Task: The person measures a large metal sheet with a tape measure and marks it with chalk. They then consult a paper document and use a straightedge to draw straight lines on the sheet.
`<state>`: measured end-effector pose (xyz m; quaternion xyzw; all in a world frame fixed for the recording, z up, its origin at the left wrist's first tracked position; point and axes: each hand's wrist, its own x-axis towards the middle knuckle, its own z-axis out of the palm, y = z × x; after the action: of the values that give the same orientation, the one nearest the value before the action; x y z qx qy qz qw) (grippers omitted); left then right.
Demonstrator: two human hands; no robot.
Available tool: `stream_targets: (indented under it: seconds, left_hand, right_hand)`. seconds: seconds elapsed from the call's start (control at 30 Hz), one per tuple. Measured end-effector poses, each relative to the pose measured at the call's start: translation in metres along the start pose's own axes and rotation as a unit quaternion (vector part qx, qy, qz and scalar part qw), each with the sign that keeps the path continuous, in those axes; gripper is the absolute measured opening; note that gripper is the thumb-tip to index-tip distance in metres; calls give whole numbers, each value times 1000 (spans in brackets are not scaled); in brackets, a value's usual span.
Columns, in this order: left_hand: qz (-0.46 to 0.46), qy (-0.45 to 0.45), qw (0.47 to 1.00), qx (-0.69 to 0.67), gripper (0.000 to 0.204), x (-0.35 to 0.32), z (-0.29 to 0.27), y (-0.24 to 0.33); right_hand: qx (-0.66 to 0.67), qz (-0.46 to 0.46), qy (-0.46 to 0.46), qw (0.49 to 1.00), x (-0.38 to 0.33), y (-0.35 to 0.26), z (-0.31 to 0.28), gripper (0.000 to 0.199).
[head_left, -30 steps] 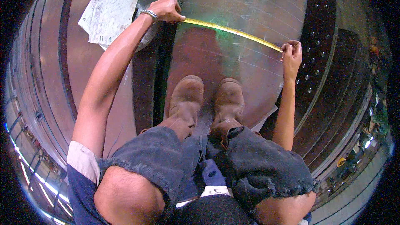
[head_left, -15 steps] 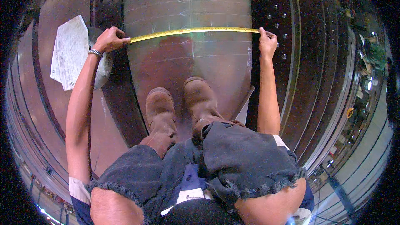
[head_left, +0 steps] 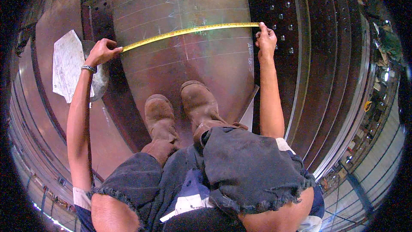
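Note:
A yellow measuring tape is stretched crosswise over a steel plate marked with white chalk lines and arrows. My left hand pinches the tape's left end between thumb and fingers, just beyond the plate's left edge. At the other end my right hand grips the tape with curled fingers, slightly past the right edge. Whether a tape case sits inside the right hand, I cannot tell. Next to my left wrist lies a worn white sheet, partly over a rounded grey object.
My brown boots stand on the plate, near side. Dark steel strips run along both flanks; the right one has several bolt-like bright spots or holes. A thin angled piece lies by the plate's right edge. Assorted items lie far right.
The view has turned slightly, so the plate and tape appear tilted and shifted left. Both hands keep their hold on the tape, which stays stretched across the plate.

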<state>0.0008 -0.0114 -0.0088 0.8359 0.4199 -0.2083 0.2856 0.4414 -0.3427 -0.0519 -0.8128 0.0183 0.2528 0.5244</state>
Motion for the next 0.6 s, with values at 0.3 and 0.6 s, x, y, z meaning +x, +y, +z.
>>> stream_targets:
  seconds: [0.3,0.6]
  left_hand:
    - [-65,-70,995,-5,71,4,-10,7]
    - [-44,-29,999,-8,62,3,-3,-4]
  right_hand:
    - [-80,-130,121,981,15,24,-5,34]
    - [-42,-21,1,999,12,6,-7,46]
